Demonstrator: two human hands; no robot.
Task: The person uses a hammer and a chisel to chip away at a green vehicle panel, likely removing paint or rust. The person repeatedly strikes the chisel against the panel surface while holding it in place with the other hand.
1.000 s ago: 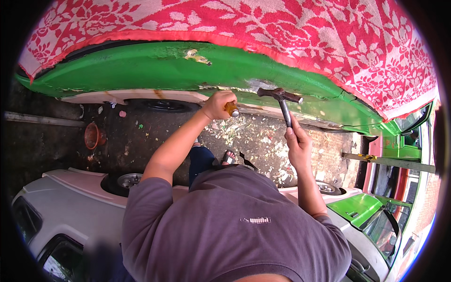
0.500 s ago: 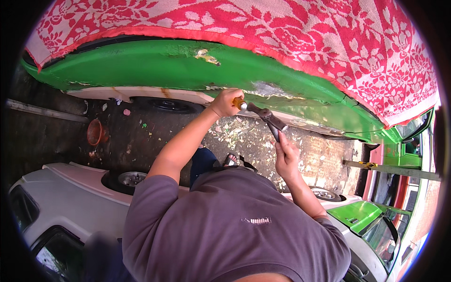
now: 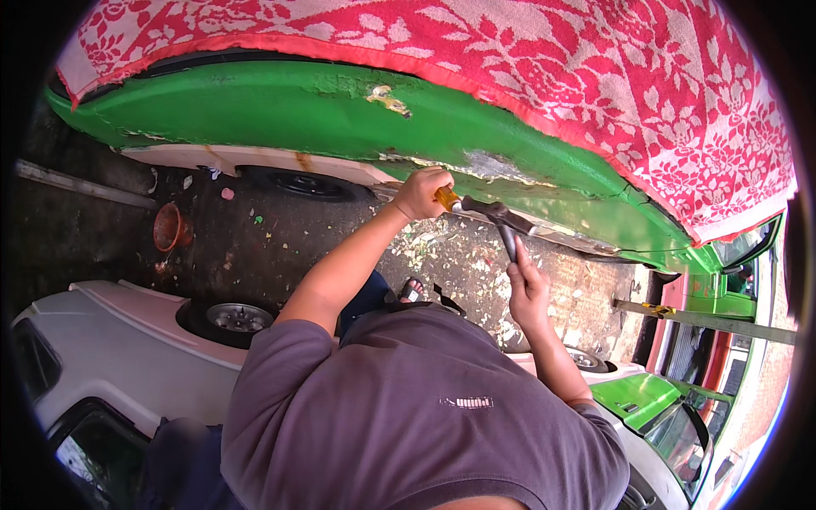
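Observation:
My left hand (image 3: 422,194) is closed around a tool with an amber handle (image 3: 446,198) and a metal cap, perhaps a chisel or screwdriver; its blade is hidden. It is at the lower edge of a green car body panel (image 3: 280,115). In my right hand (image 3: 530,293) I grip a hammer (image 3: 503,223) by its dark handle. The hammer's head is right at the capped end of the amber handle, touching or nearly so. Beside my left hand, the panel has a bare, greyish scraped patch (image 3: 493,165) with ragged paint edges.
A red and pink floral towel (image 3: 544,59) covers the car's upper part. Paint flakes (image 3: 433,246) litter the ground below. A terracotta-coloured pot (image 3: 170,228) stands at left. Behind me is a white car (image 3: 127,357); a metal bar (image 3: 714,320) crosses at right.
The view has shifted slightly. Both hands, with the hammer and the amber-handled tool, sit a little lower against the panel, still close together.

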